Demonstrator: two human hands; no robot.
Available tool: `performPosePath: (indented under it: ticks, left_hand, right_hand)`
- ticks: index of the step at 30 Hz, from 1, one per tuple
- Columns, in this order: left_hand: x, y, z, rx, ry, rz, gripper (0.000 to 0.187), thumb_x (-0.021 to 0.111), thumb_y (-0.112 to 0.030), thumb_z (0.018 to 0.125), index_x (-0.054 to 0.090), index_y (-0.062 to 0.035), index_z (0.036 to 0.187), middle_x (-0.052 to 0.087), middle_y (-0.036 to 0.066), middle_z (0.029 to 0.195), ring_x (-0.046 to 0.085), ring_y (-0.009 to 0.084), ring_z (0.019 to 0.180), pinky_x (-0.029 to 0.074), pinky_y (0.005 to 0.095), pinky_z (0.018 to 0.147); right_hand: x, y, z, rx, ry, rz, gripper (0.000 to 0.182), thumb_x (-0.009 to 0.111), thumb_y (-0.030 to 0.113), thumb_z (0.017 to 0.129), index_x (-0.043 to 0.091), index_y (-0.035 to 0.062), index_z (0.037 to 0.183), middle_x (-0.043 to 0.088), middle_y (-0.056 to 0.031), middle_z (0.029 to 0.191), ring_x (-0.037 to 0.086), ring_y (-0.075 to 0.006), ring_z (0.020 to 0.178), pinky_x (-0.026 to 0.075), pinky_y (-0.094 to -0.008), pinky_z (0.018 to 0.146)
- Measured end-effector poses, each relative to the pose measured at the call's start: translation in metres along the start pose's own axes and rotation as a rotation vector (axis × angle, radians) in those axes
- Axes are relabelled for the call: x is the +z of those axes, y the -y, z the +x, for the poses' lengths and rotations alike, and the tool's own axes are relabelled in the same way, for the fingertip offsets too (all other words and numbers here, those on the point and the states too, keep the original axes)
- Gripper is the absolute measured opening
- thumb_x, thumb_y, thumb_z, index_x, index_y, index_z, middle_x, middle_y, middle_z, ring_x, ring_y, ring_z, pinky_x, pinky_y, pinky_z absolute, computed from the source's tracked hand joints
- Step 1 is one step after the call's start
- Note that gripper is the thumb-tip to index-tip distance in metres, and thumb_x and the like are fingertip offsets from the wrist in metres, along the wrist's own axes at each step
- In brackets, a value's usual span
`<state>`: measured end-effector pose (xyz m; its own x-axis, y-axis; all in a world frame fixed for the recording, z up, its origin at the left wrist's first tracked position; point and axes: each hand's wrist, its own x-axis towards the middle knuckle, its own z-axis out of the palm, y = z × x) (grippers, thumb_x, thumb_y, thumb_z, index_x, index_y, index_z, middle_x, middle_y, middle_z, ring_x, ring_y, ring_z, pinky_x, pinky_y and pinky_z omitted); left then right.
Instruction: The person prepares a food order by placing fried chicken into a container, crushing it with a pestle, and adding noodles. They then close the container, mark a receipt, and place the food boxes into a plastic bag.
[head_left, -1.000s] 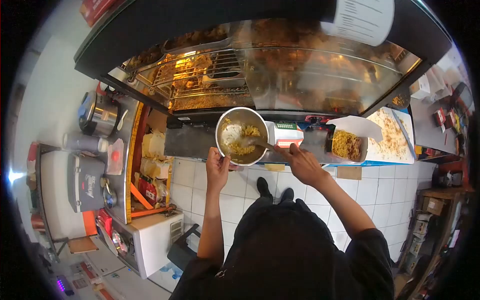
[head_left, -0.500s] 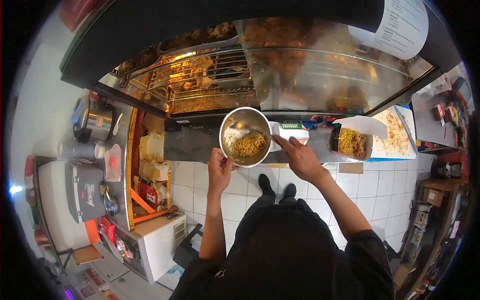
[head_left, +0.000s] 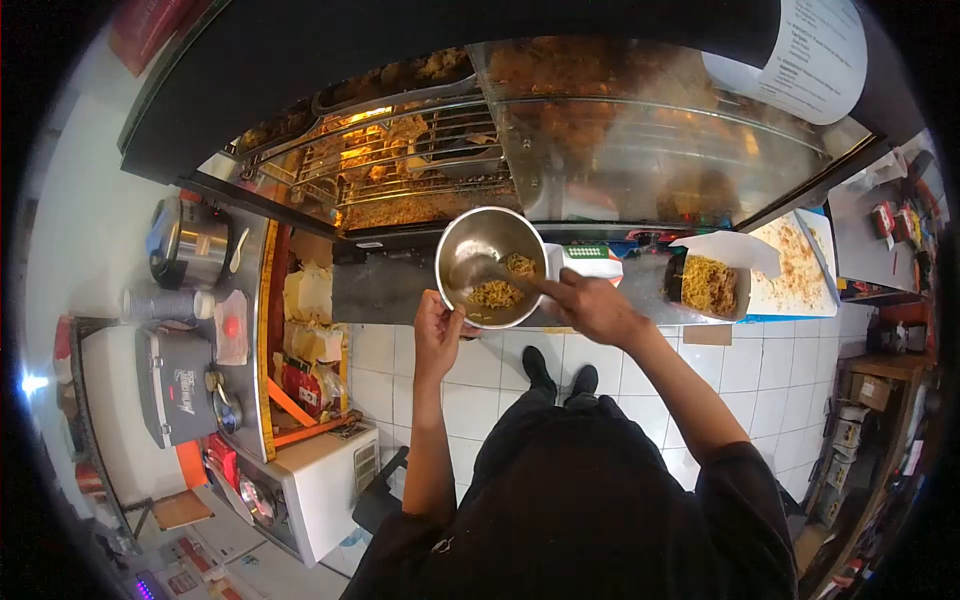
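Observation:
A round metal bowl (head_left: 462, 243) is tilted up toward me over the edge of the dark counter, with a small heap of yellow noodles (head_left: 496, 294) in its lower part. My left hand (head_left: 438, 325) grips the bowl's rim at the lower left. On the right, my right hand (head_left: 590, 308) is closed round the handle of a utensil whose blurred head reaches into the bowl by the noodles. An open paper box (head_left: 742, 292) filled with noodles and brown topping stands on the counter to the right.
A glass-fronted warmer (head_left: 640, 150) with racks of food runs above the counter. At the right lies a white cutting board (head_left: 800, 265) with crumbs and a knife (head_left: 818, 256). A steel cooker (head_left: 190, 243) and a grey case (head_left: 178, 385) are at the left.
The utensil has moved across the bowl, and the noodles are now spread into a smaller heap and a separate clump. My right hand has shifted slightly left and down.

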<state>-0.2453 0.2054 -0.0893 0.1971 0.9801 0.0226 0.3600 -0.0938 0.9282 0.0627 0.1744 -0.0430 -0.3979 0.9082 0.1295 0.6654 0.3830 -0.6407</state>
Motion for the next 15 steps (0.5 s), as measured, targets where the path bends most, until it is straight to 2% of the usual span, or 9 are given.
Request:
performPosePath:
  ticks: [1, 3, 4, 6, 7, 9, 12, 14, 15]
  left_hand:
    - [0.001, 0.001, 0.002, 0.079, -0.046, 0.075, 0.05, 0.059, -0.029, 0.1, 0.043, -0.0053, 0.142, 0.062, 0.012, 0.121, 0.064, 0.0223, 0.102, 0.053, 0.037, 0.085]
    - [0.003, -0.006, 0.001, 0.098, -0.084, 0.017, 0.045, 0.061, -0.025, 0.099, 0.049, -0.0032, 0.137, 0.063, 0.011, 0.119, 0.062, 0.022, 0.105, 0.052, 0.037, 0.085]
    - [0.001, -0.011, 0.001, 0.127, -0.072, -0.011, 0.043, 0.061, -0.023, 0.098, 0.051, -0.0027, 0.135, 0.063, 0.011, 0.119, 0.061, 0.0218, 0.105, 0.051, 0.0369, 0.085]
    - [0.001, -0.034, -0.002, 0.09, -0.05, -0.059, 0.035, 0.059, -0.018, 0.098, 0.057, -0.002, 0.128, 0.063, 0.01, 0.119, 0.061, 0.0218, 0.107, 0.05, 0.0362, 0.087]
    - [0.002, -0.029, -0.002, 0.132, -0.063, 0.016, 0.035, 0.059, -0.019, 0.098, 0.057, -0.0021, 0.128, 0.064, 0.01, 0.118, 0.061, 0.0219, 0.106, 0.05, 0.0362, 0.086]
    - [0.007, -0.009, -0.001, 0.217, -0.083, 0.168, 0.035, 0.058, -0.02, 0.099, 0.057, -0.0022, 0.128, 0.064, 0.01, 0.116, 0.062, 0.0223, 0.104, 0.05, 0.0361, 0.085]
    - [0.008, 0.025, -0.003, -0.044, 0.014, 0.065, 0.034, 0.058, -0.021, 0.099, 0.057, -0.0021, 0.128, 0.064, 0.01, 0.116, 0.062, 0.0235, 0.103, 0.05, 0.0374, 0.086]
    - [0.014, -0.01, -0.001, 0.094, -0.034, 0.082, 0.034, 0.058, -0.02, 0.099, 0.056, -0.0019, 0.127, 0.064, 0.011, 0.115, 0.062, 0.0242, 0.104, 0.049, 0.0385, 0.087]
    - [0.015, -0.027, 0.0, 0.166, -0.057, 0.092, 0.034, 0.058, -0.02, 0.099, 0.056, -0.0017, 0.127, 0.064, 0.012, 0.115, 0.062, 0.0246, 0.104, 0.049, 0.0391, 0.087]
  right_hand:
    - [0.001, 0.001, -0.006, -0.006, 0.041, -0.05, 0.048, 0.059, 0.022, 0.096, 0.049, 0.0194, 0.144, 0.059, -0.0161, 0.093, 0.063, -0.0353, 0.072, 0.051, -0.047, 0.064]
    - [-0.001, -0.003, -0.019, -0.02, 0.128, -0.156, 0.046, 0.054, 0.029, 0.1, 0.047, 0.0234, 0.145, 0.06, -0.0171, 0.097, 0.064, -0.0354, 0.07, 0.053, -0.046, 0.062]
    - [-0.001, -0.009, -0.024, 0.043, 0.161, -0.145, 0.047, 0.056, 0.03, 0.099, 0.048, 0.0163, 0.143, 0.059, -0.0159, 0.096, 0.064, -0.0345, 0.069, 0.053, -0.0456, 0.061]
    - [0.002, -0.011, -0.026, 0.019, 0.027, -0.126, 0.044, 0.056, 0.028, 0.099, 0.05, 0.0095, 0.139, 0.058, -0.0152, 0.093, 0.064, -0.0344, 0.069, 0.053, -0.0464, 0.061]
    - [0.002, -0.011, -0.025, 0.009, -0.043, -0.116, 0.043, 0.056, 0.027, 0.099, 0.051, 0.0062, 0.136, 0.057, -0.0148, 0.092, 0.064, -0.0343, 0.069, 0.053, -0.0467, 0.061]
    - [0.0, 0.001, -0.022, -0.028, -0.046, -0.06, 0.038, 0.056, 0.024, 0.099, 0.053, 0.0021, 0.129, 0.057, -0.015, 0.093, 0.064, -0.0347, 0.069, 0.054, -0.0469, 0.061]
    - [0.012, 0.014, -0.017, -0.016, 0.003, -0.038, 0.027, 0.055, 0.015, 0.097, 0.054, 0.0004, 0.119, 0.059, -0.0159, 0.095, 0.065, -0.0353, 0.072, 0.055, -0.0466, 0.062]
    - [0.028, 0.008, -0.021, 0.03, 0.093, -0.036, 0.025, 0.054, 0.004, 0.09, 0.053, 0.0001, 0.114, 0.06, -0.0179, 0.102, 0.067, -0.0374, 0.077, 0.056, -0.0485, 0.064]
    - [0.043, -0.003, -0.027, 0.036, 0.074, -0.042, 0.025, 0.054, 0.004, 0.089, 0.053, 0.0001, 0.114, 0.061, -0.0182, 0.102, 0.067, -0.038, 0.078, 0.056, -0.0495, 0.065]
